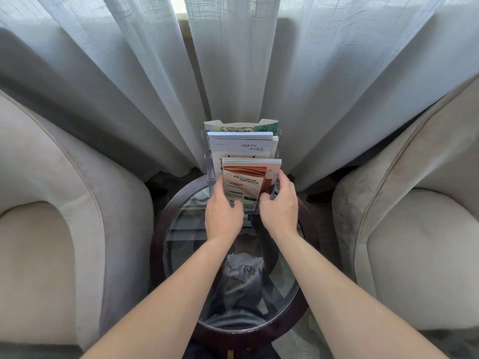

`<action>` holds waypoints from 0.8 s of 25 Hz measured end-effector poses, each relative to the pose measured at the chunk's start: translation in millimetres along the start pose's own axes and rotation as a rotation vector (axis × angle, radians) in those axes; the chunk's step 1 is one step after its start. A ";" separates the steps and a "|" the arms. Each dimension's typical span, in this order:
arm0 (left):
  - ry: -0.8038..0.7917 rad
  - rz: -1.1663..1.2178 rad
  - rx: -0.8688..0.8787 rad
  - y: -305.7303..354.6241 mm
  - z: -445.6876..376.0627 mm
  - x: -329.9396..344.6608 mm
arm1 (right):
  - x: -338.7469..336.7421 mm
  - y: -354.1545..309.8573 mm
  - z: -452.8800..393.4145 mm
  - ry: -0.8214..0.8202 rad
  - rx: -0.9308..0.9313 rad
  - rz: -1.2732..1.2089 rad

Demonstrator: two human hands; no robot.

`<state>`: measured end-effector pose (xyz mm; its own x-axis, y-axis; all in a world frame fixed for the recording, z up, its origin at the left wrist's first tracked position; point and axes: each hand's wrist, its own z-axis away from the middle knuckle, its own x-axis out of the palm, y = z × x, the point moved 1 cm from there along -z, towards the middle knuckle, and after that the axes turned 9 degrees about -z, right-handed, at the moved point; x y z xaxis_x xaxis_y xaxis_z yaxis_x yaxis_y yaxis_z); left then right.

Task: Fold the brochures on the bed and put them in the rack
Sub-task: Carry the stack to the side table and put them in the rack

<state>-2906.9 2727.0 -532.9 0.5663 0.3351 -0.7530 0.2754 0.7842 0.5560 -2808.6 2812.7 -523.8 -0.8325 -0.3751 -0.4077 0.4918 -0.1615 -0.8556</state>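
A clear acrylic rack (210,174) stands on the far side of a round glass table. Its front tier holds a stack of orange-red folded brochures (245,182). White brochures (242,149) fill the middle tier and a green-printed one (241,126) stands at the back. My left hand (224,216) grips the left side of the orange stack at the front pocket, fingers curled round its edge. My right hand (281,203) grips the stack's right side, thumb in front and fingers behind. The bed is not in view.
The glass-topped table (166,216) has a dark wooden rim. A beige armchair (51,216) stands to its left and another armchair (414,216) to its right. Pale curtains (233,60) hang right behind the rack.
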 end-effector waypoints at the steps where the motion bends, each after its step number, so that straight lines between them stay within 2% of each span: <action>1: -0.004 0.013 -0.008 0.4 0.1 0.6 | 0.1 1.0 -0.4 -0.003 -0.004 0.000; 6: -0.005 -0.006 0.022 -0.8 -2.2 -3.6 | -1.3 4.7 -2.0 -0.027 0.037 0.019; 8: -0.020 0.046 -0.026 1.8 0.6 -3.6 | -0.9 6.5 0.2 -0.038 0.099 0.059; 12: 0.084 0.178 -0.167 6.4 2.6 -2.7 | -2.6 6.4 5.4 0.142 0.099 0.116; 13: 0.092 0.192 -0.180 6.0 1.0 -1.6 | -2.4 6.0 6.2 0.142 0.074 0.120; 16: 0.057 0.173 -0.120 3.4 1.6 3.5 | 2.6 4.5 10.1 0.051 -0.021 0.149; 20: 0.074 0.191 -0.050 2.3 5.3 3.5 | 9.3 -1.7 11.0 0.058 -0.050 0.123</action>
<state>-2900.2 2727.2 -532.5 0.5451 0.5162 -0.6606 0.1285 0.7273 0.6742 -2814.3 2799.4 -522.6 -0.7807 -0.3359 -0.5270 0.5790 -0.0714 -0.8122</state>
